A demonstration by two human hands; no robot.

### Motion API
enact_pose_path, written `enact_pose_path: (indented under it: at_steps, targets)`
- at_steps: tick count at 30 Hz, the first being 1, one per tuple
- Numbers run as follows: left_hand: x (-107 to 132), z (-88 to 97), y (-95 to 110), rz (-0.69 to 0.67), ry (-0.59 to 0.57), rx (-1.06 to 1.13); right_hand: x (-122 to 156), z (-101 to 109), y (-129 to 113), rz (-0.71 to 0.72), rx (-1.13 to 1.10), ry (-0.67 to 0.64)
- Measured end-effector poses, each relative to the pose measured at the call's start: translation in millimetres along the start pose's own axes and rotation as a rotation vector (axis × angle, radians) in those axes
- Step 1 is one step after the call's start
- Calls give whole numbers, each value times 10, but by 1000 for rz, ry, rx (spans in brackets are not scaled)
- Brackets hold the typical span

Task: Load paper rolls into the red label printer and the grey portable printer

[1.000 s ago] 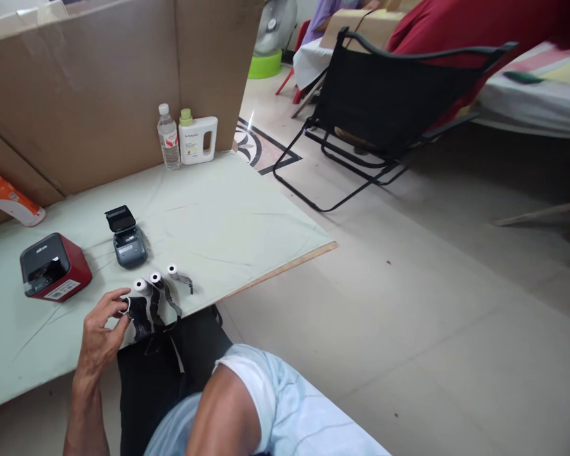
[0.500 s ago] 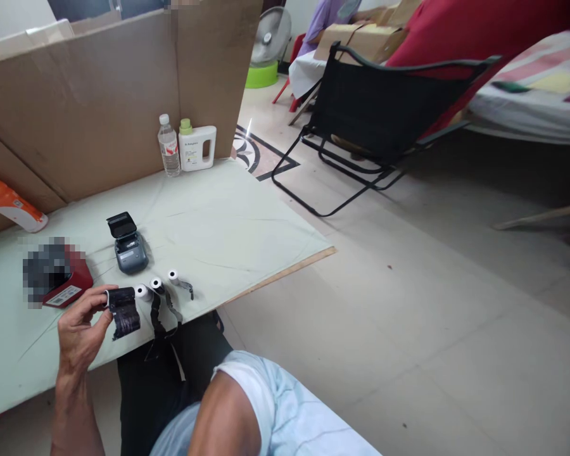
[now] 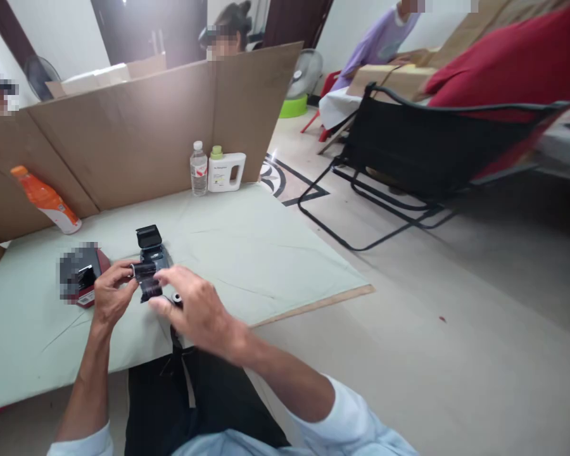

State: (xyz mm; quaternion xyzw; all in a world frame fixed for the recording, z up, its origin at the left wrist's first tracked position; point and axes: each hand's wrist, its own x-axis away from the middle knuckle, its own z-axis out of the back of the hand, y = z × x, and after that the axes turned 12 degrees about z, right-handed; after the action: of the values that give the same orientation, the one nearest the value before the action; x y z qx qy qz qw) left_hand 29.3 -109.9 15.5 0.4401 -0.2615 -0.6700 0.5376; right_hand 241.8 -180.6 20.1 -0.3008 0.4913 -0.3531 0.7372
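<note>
My left hand [image 3: 114,294] pinches the left end of a small roll of dark paper [image 3: 148,282], whose loose end hangs down. Just to the right, my right hand [image 3: 194,307] reaches in with thumb and fingers apart, close to the hanging end; I cannot tell if it touches. Behind the roll stands a small dark label printer [image 3: 152,239] with its lid up, partly covered by the roll and my fingers. A white-ended small roll [image 3: 177,297] shows beside my right thumb. The other small rolls are hidden behind my right hand.
A dark and red box [image 3: 83,275] sits left of my left hand. An orange bottle [image 3: 47,199], a water bottle [image 3: 199,170] and a white jug [image 3: 225,172] stand along the cardboard partition [image 3: 147,139]. Right of the table is a black folding chair [image 3: 408,145]. Other people sit beyond.
My right hand has come up from below, out of view, to the dark roll. My left hand has moved the roll in front of the printer. The view has shifted left and up.
</note>
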Motion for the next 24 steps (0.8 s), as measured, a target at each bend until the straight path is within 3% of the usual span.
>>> enact_pose_path:
  at_steps: [4,8,10,14,19,24]
  targets:
    - [-136,-76,11,-22,-23,-31,-327,-47,441,-183,-11,-11]
    - [-268,-125,5,-37,-62,-82,-424,-186,755,-235,-397,39]
    - [-341,-139,-63,-44,-83,-88,-452,-232,877,-238,-478,96]
    - [-520,-190,-352,-43,-107,-102,-556,-291,1125,-216,-444,77]
    - [-729,-307,-754,-48,-26,-202,-750,-392,1394,-222,-280,6]
    - [-783,-390,-1026,31,16,-284,-851,-456,1544,-238,-71,-38]
